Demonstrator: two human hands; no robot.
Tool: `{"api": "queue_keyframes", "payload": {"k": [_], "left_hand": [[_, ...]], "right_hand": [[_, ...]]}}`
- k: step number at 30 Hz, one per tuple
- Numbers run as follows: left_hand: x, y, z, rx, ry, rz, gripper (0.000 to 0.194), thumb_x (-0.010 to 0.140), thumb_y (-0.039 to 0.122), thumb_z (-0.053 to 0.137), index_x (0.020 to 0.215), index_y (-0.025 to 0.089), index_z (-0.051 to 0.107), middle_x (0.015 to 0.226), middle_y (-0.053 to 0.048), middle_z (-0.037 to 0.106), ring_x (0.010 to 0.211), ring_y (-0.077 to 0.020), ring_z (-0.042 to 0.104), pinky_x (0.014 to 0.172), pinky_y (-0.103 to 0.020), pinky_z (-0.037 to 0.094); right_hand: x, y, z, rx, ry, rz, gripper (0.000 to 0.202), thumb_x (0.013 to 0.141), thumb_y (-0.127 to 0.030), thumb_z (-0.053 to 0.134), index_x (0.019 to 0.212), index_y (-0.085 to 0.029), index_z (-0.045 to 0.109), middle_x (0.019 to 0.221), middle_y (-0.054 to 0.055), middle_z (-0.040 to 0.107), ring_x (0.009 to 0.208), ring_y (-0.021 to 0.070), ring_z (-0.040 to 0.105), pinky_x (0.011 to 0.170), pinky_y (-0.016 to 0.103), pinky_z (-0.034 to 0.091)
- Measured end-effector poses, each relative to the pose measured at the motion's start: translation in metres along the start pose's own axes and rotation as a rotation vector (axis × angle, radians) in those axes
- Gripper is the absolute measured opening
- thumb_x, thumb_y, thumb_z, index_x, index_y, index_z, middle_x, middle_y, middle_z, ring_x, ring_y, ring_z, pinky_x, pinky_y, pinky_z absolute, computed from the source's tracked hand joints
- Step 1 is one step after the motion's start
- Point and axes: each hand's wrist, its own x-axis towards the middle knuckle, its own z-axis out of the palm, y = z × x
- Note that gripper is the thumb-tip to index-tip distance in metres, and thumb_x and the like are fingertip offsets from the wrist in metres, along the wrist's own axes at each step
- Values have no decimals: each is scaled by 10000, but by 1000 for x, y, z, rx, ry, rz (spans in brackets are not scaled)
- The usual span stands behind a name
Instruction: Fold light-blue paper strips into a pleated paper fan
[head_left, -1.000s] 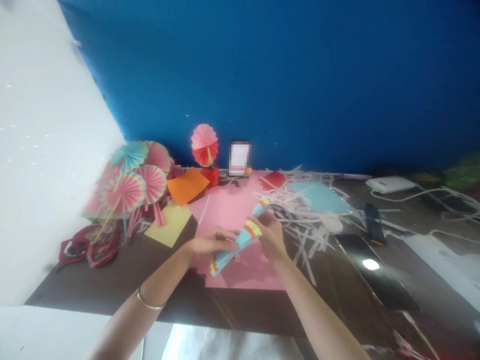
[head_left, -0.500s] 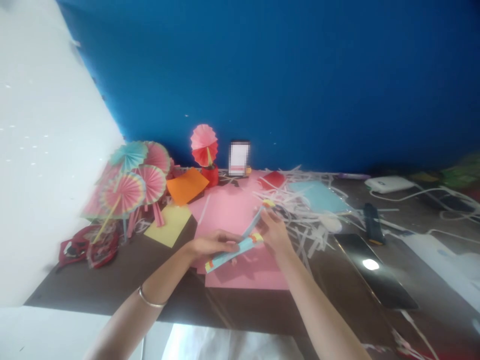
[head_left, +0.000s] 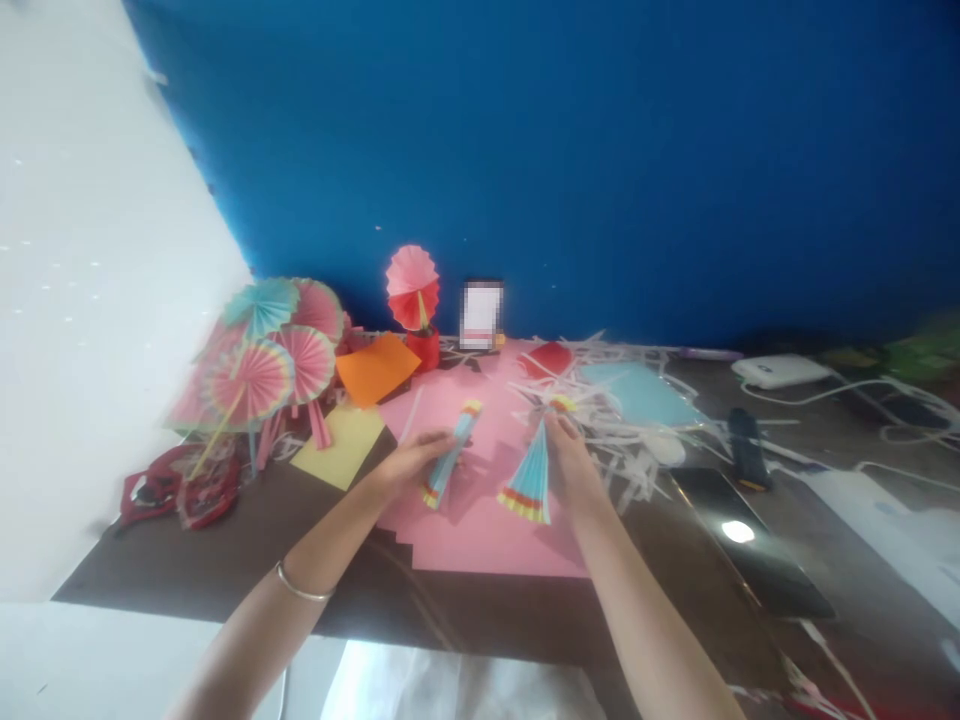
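My left hand grips a narrow, folded light-blue paper strip with yellow and orange ends, tilted over the pink paper. To its right, my right hand pinches a second pleated blue paper near its upper part. The lower end of that piece spreads out like a small fan with an orange and yellow edge. A gap of pink paper shows between the two pieces.
Finished paper fans stand at the left beside red scissors. Orange paper and yellow paper lie near them. White paper strips, a blue sheet and a black phone are at the right.
The two folded blue pieces, close together before, are now apart. My left hand has moved a little up and left, turning its piece steeper; the piece in my right hand now fans downward.
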Motion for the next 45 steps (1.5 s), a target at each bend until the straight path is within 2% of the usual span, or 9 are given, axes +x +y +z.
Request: {"api": "queue_keyframes", "payload": {"k": [3, 6, 14, 19, 24, 33, 37, 45], "left_hand": [[2, -3, 4, -60, 59, 36, 280, 665, 302, 722, 868, 117, 673, 767, -55, 651, 680, -117, 611, 672, -222, 470], [0, -4, 10, -57, 80, 44, 315, 636, 321, 741, 862, 114, 668, 750, -52, 651, 649, -117, 610, 646, -229, 473], [-1, -14, 19, 66, -42, 129, 337, 649, 343, 723, 901, 126, 667, 795, -63, 675, 702, -159, 634, 692, -278, 491], [0, -17, 17, 87, -61, 138, 353, 664, 355, 709, 941, 140, 669, 826, -61, 677, 721, -152, 627, 707, -271, 476], [-2, -17, 18, 96, -100, 148, 321, 692, 350, 688, 931, 136, 671, 865, -70, 676, 746, -151, 620, 718, -264, 471], [-1, -18, 19, 140, -113, 188, 347, 699, 360, 682, 969, 144, 664, 943, -83, 681, 852, -187, 627, 832, -315, 449], [-2, -18, 19, 139, -117, 186, 375, 687, 372, 690, 984, 143, 663, 960, -92, 681, 881, -211, 629, 841, -335, 454], [-1, -19, 19, 147, -142, 195, 329, 718, 353, 666, 977, 150, 669, 961, -87, 683, 869, -200, 633, 830, -324, 467]], "right_hand": [[-13, 4, 14, 39, -94, 87, 300, 525, -394, 793, 695, -233, 605, 568, -50, 592, 505, 122, 558, 530, 268, 475], [-24, 5, 27, 65, -184, 114, 323, 515, -363, 803, 764, -243, 634, 638, -36, 624, 546, 127, 572, 558, 270, 480], [-31, -2, 32, 55, -344, 75, 257, 575, -370, 773, 756, -235, 649, 639, -16, 616, 584, 146, 570, 601, 300, 475], [-30, 1, 30, 82, -324, 75, 231, 559, -316, 789, 717, -222, 650, 686, -12, 629, 623, 141, 572, 627, 286, 475], [-31, 1, 31, 66, -366, 99, 296, 593, -335, 766, 856, -227, 682, 759, 23, 674, 648, 167, 599, 654, 319, 498], [-32, 3, 31, 59, -373, 93, 268, 638, -294, 737, 894, -238, 684, 850, 19, 696, 779, 191, 641, 768, 339, 503], [-32, 2, 32, 64, -380, 80, 314, 639, -300, 740, 940, -248, 670, 900, 18, 692, 807, 193, 638, 784, 343, 499], [-31, 4, 31, 68, -339, 96, 227, 627, -289, 748, 820, -244, 637, 836, -5, 686, 740, 170, 640, 743, 333, 506]]}}
